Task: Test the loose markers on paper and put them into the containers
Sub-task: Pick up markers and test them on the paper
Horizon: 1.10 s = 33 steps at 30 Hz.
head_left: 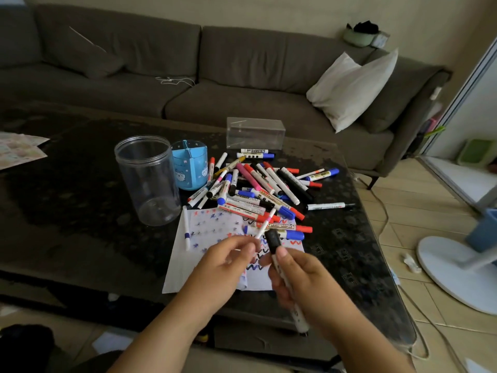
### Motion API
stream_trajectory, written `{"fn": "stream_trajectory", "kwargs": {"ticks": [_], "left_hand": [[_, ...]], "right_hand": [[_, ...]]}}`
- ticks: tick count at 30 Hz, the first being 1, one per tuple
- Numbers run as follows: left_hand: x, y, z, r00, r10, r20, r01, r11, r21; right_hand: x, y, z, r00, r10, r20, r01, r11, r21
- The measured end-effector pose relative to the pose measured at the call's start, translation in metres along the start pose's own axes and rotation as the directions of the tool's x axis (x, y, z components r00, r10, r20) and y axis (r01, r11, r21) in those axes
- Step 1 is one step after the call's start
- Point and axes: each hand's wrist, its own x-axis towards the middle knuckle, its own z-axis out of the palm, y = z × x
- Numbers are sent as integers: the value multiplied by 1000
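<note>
My right hand (304, 281) grips a white marker with a black cap (273, 240), cap end pointing away from me. My left hand (226, 262) hovers beside the cap with fingers loosely curled and its fingertips close to a thin white pen; whether it holds anything is blurred. Both hands are above a sheet of paper (215, 227) covered in blue and red scribbles. A pile of loose markers (258, 189) lies behind the paper. A clear round jar (146, 179), a blue divided pen cup (191, 168) and a clear rectangular box (255, 133) stand further back.
Everything sits on a dark glass coffee table (80, 205). One white pen with a blue band (186, 227) lies on the paper's left edge. A grey sofa (242, 76) is behind the table, sticker sheets (18, 152) at the left, a fan base (457, 273) on the floor at right.
</note>
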Motion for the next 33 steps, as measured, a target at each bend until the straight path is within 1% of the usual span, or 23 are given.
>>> {"fn": "stream_trajectory", "kwargs": {"ticks": [2,3,5,7,8,11,13,16,19,21,22,23,25,26,27,28,30,33], "left_hand": [[-5,1,7,989,-46,142,83,961,-264],[-8,1,10,976,-46,214,125,920,-370],[-11,2,12,949,-45,313,220,804,-552],[-15,5,11,927,-22,374,283,693,-662],[-16,6,12,922,-15,388,302,656,-692],[-19,8,15,938,-52,343,304,599,-741],[-18,8,17,956,-79,281,268,620,-737],[-13,5,20,973,-143,183,230,700,-676],[-8,0,22,973,-200,116,228,748,-623],[-6,-3,27,970,-238,58,225,772,-594],[-5,-3,29,966,-259,22,223,782,-583],[-3,-3,30,960,-280,-14,221,787,-576],[5,-4,23,935,-340,-99,215,766,-606],[10,-5,16,917,-371,-147,206,757,-621],[15,-6,7,902,-386,-194,197,767,-611],[19,-6,-2,898,-379,-226,188,792,-581],[20,-5,-14,917,-332,-221,165,820,-548],[17,-3,-19,935,-294,-198,124,795,-594]], "right_hand": [[-8,0,8,989,124,77,-136,977,163],[-12,-1,10,977,170,131,-199,946,256],[-16,-3,12,949,207,236,-294,851,435],[-17,-3,12,928,213,306,-354,762,543],[-18,-3,12,923,213,321,-367,741,563],[-17,0,16,927,206,312,-355,746,564],[-15,2,18,943,204,263,-314,803,507],[-12,6,20,972,190,138,-222,935,277],[-8,9,21,986,164,38,-167,982,88],[-3,12,21,994,107,-26,-109,990,-84],[-1,14,20,997,53,-52,-63,974,-216],[1,16,20,998,-12,-68,-14,929,-371],[2,22,16,987,-147,-62,74,765,-640],[0,25,14,981,-188,-54,95,697,-711],[-1,28,12,978,-199,-57,93,670,-737],[-3,29,10,980,-184,-71,74,674,-735],[-3,27,6,987,-112,-112,10,752,-659],[2,19,1,991,16,-134,-75,887,-456]]}}
